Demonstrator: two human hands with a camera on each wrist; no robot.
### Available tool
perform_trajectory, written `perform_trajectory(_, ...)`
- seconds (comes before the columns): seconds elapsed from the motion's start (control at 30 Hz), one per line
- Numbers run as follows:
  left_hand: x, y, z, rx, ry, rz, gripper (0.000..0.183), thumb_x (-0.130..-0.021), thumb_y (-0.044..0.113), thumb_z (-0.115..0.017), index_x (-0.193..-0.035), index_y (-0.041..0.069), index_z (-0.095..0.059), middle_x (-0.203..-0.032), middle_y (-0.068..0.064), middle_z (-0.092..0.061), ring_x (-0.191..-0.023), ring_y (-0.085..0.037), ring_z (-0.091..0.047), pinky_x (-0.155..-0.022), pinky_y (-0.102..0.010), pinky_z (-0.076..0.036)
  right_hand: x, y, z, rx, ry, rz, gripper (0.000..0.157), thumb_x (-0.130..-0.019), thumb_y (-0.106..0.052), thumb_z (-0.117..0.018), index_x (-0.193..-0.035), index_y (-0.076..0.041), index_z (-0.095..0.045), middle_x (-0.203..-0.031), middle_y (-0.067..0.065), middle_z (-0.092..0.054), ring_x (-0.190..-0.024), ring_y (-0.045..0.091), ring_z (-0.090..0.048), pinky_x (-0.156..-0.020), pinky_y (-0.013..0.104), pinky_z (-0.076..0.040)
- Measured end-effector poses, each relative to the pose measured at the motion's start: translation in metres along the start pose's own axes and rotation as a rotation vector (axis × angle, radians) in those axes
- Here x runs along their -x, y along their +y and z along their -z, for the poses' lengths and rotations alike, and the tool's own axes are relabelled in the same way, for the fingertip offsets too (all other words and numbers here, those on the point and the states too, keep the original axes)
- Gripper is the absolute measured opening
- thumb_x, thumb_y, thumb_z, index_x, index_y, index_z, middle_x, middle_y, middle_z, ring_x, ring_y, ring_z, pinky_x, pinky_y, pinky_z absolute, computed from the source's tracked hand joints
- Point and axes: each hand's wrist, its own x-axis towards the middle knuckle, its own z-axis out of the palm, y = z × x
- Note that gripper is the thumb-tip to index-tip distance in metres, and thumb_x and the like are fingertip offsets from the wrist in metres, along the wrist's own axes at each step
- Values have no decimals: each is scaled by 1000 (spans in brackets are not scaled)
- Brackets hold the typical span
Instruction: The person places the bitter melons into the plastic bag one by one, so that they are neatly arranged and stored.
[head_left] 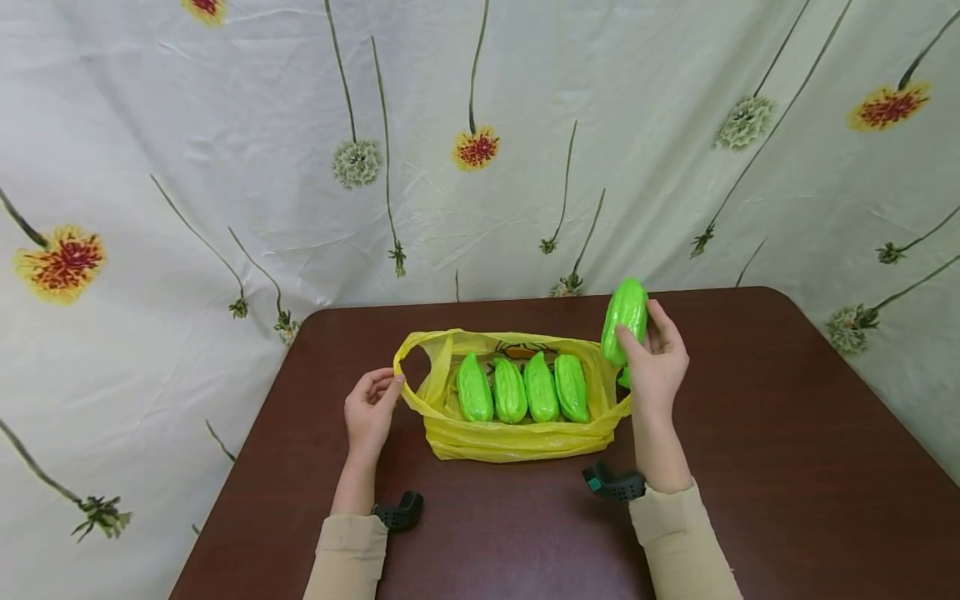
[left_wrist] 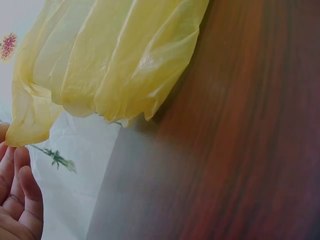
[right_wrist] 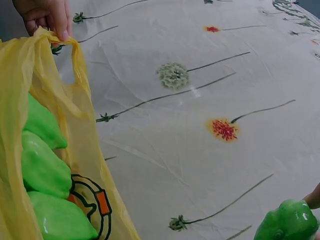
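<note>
A yellow plastic bag lies on the dark table with its mouth spread. Inside it several glossy green ridged gourds stand side by side. My left hand pinches the bag's left handle loop between thumb and fingers, and the right wrist view catches that same left hand at the handle. Raised over the bag's right end, another glossy green gourd is held in my right hand, thumb on the near side and fingers behind. Part of a further green gourd shows through the right handle opening, mostly hidden.
The brown wooden table extends around the bag on both sides. Behind its far edge hangs a white cloth printed with flowers. Dark wrist straps are on both arms. A printed drawing marks the bag's inner back wall.
</note>
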Motion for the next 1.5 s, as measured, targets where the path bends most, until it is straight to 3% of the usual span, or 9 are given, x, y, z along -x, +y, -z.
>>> perform_trajectory(0.4, 0, 0, 0, -1, -5, 6, 21, -86, 16, -69, -100, 0, -67, -83, -8, -66, -74, -31, -62, -60, -18, -49, 28, 21, -27, 40, -151, -11, 54, -82, 9, -64, -133, 3, -48, -140, 12, -43, -131, 20, -38, -104, 22, -32)
perform_trajectory(0.57, 0, 2, 1, 1, -17, 36, 23, -87, 16, -69, -102, -1, -67, -87, -14, -66, -70, -18, -62, -60, -16, -48, 38, 29, -38, 22, -206, -52, 55, -83, 8, -64, -134, 2, -46, -141, 13, -41, -133, 20, -36, -105, 23, -31)
perform_trajectory(0.73, 5, 21, 1, -4, -38, 30, 23, -88, 10, -66, -103, -7, -65, -90, -23, -64, -65, -5, -58, -59, -15, -47, 48, 33, -49, 11, -244, -72, 56, -82, 8, -64, -135, 3, -46, -142, 14, -40, -134, 19, -34, -104, 23, -31)
perform_trajectory(0.93, 10, 36, 1, -27, -41, 22, 23, -88, 8, -64, -104, -9, -63, -89, -22, -64, -65, -1, -56, -59, -14, -46, 57, 42, -60, 2, -279, -69, 56, -81, 9, -65, -133, 5, -47, -141, 16, -41, -133, 22, -35, -106, 24, -29)
perform_trajectory(1.03, 11, 36, 1, -22, -40, 21, 22, -88, 7, -65, -104, -9, -64, -89, -23, -64, -65, -6, -58, -59, -15, -46, 60, 48, -63, 17, -295, -67, 55, -81, 9, -66, -133, 6, -47, -140, 19, -41, -133, 23, -35, -106, 25, -29)
perform_trajectory(1.3, 10, 34, 0, -1, -44, 25, 22, -88, 7, -66, -103, -9, -64, -90, -26, -64, -76, -38, -59, -59, -16, -48, 65, 71, -68, 73, -327, -114, 54, -81, 4, -68, -132, 3, -50, -140, 17, -43, -133, 25, -36, -107, 27, -28)
perform_trajectory(1.5, 10, 33, 0, 6, -49, 22, 23, -88, 7, -65, -104, -10, -64, -92, -28, -63, -65, -9, -60, -59, -15, -48, 70, 81, -71, 101, -345, -179, 53, -81, 2, -68, -131, 0, -51, -140, 13, -43, -133, 26, -35, -107, 29, -30)
